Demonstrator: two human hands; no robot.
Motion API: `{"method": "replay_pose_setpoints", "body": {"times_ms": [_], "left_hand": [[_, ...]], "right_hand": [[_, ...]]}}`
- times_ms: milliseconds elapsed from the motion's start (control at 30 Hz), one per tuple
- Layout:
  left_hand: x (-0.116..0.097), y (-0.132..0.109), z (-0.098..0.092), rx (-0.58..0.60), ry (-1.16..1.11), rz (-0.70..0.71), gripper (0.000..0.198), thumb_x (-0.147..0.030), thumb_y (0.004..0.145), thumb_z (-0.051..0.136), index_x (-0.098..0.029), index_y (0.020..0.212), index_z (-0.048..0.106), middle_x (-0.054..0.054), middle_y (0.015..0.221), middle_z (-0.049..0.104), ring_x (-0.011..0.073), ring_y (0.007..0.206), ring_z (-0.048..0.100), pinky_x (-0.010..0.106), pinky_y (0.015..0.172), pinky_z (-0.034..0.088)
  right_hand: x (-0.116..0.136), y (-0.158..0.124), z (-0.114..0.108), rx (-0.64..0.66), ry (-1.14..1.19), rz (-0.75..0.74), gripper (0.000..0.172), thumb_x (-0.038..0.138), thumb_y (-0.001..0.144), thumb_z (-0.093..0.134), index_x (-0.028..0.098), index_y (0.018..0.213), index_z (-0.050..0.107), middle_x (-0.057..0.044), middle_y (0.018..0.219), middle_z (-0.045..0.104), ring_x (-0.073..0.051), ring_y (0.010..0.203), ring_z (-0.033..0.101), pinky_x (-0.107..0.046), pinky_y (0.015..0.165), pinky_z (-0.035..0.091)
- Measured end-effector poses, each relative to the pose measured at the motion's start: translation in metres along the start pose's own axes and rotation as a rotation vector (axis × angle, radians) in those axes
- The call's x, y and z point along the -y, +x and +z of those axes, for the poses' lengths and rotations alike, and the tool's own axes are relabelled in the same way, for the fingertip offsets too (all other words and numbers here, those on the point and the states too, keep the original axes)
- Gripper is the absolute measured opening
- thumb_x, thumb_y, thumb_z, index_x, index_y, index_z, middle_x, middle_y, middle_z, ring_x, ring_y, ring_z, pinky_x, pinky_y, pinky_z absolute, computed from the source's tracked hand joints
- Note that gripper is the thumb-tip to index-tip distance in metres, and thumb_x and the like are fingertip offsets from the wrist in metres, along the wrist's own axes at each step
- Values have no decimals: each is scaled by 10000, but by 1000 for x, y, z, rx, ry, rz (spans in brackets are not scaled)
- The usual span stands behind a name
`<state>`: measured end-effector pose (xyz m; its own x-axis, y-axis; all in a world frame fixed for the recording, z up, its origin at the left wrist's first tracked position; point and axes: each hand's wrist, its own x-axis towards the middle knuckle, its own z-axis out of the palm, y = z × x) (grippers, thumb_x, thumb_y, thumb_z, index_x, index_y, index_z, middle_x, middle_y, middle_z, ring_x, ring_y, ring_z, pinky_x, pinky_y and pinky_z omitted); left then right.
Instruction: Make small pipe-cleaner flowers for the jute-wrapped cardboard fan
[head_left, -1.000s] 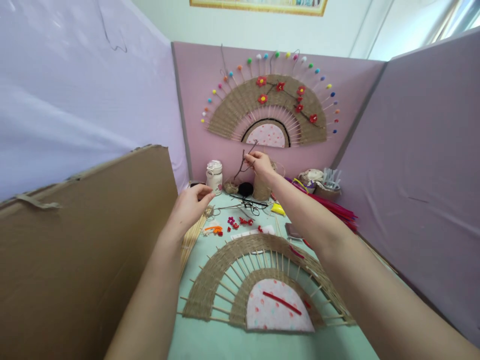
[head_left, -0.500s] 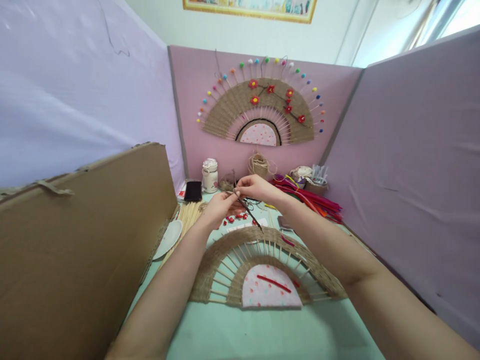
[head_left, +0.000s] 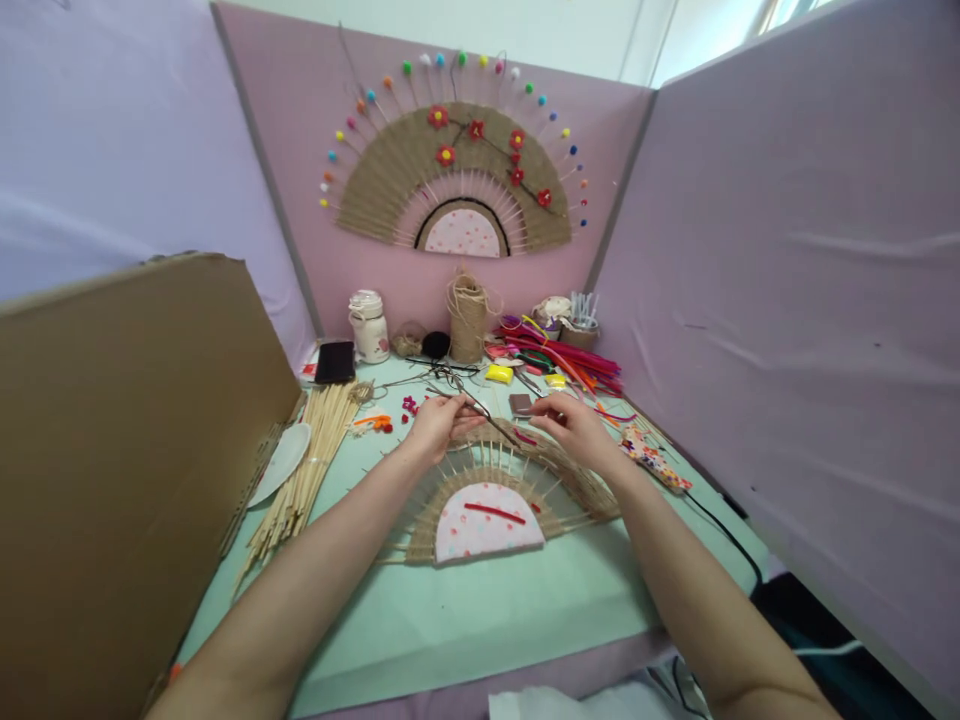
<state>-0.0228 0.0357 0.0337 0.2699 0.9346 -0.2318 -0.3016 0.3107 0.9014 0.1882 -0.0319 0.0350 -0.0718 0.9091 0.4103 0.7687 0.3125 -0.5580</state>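
Note:
In the head view my left hand point(head_left: 444, 425) pinches a thin dark brown twig-like stem point(head_left: 491, 420) between thumb and fingers. Its forked part rises above the hand and its long end slants down to the right. My right hand point(head_left: 571, 428) is off to the right, apart from the stem, with loosely bent fingers and nothing visible in them. Below both hands lies a woven fan point(head_left: 472, 480) with stick ribs. A pink dotted half-round panel point(head_left: 487, 540) forms its base, with a red strip point(head_left: 495, 513) across it. My left forearm hides the fan's left side.
A finished fan point(head_left: 390, 175) with red flowers hangs on the pink back board. Behind the hands stand a twine spool point(head_left: 468, 320), a white jar point(head_left: 369, 328) and red pipe cleaners point(head_left: 585, 360). Sticks point(head_left: 311, 450) and a white plate point(head_left: 281, 465) lie left, beside a cardboard wall point(head_left: 142, 400).
My right hand has let go of the stem's upper part and moved right and down. My left hand still holds the stem. The camera view has shifted, showing more of the table's front.

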Motion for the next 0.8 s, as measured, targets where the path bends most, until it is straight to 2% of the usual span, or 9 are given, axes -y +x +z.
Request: {"method": "replay_pose_setpoints", "body": {"times_ms": [33,167,333,400,500,567,667,733,800], "left_hand": [[3,1,0,-3,4,-4,166,-166,839,512,-89,719,597,116,674,687,167,656,687,257,704,560],[6,8,-8,-1,-12,42,168,-175,843,505,-85,734,596,121,713,691,161,690,691,251,736,561],[6,14,-16,-12,10,13,166,-197,850,506,-90,775,607,128,786,698,157,752,690,260,774,564],[7,13,-16,-9,20,4,167,-197,854,500,-92,782,609,124,793,697,156,762,689,264,782,565],[9,11,-12,5,4,-22,185,-191,868,473,-88,791,606,126,790,694,161,784,689,262,788,564],[11,9,-9,34,-14,-56,193,-192,875,467,-82,792,603,133,794,693,166,801,689,252,789,560],[17,4,-2,80,-34,-113,210,-190,887,456,-75,788,600,141,800,692,165,815,690,231,791,553],[22,1,3,87,-55,-150,232,-181,900,429,-72,785,598,142,795,690,160,815,690,218,788,549],[27,-1,6,103,-78,-186,252,-180,910,407,-71,787,599,141,794,688,156,813,690,204,773,549]], "right_hand": [[-9,-3,2,-1,-54,41,171,301,817,557,165,848,655,-64,870,655,-152,768,567,-261,689,405],[-30,-2,19,240,-255,76,142,269,803,567,175,759,664,-56,811,669,-160,751,581,-244,657,383],[-33,4,37,272,-347,47,141,215,816,534,162,753,648,-71,819,660,-156,749,580,-231,650,377],[-37,6,30,158,-341,82,176,205,843,484,158,797,647,-80,841,656,-167,780,580,-244,686,392],[-45,6,10,-176,-379,216,255,153,857,421,126,1008,624,-140,1021,631,-216,939,566,-303,804,405],[-46,2,0,-260,-384,242,330,130,839,438,94,1139,572,-190,1173,561,-242,1038,535,-339,864,395],[-39,-11,-1,-136,-221,135,290,230,858,493,120,1102,604,-148,1098,606,-212,970,561,-326,858,409],[-30,-20,9,-3,-86,7,255,296,862,522,169,1055,630,-89,1002,643,-176,897,574,-296,826,419],[-24,-27,20,41,-72,-67,223,318,827,589,179,990,651,-73,933,648,-179,894,562,-294,812,414]]}}
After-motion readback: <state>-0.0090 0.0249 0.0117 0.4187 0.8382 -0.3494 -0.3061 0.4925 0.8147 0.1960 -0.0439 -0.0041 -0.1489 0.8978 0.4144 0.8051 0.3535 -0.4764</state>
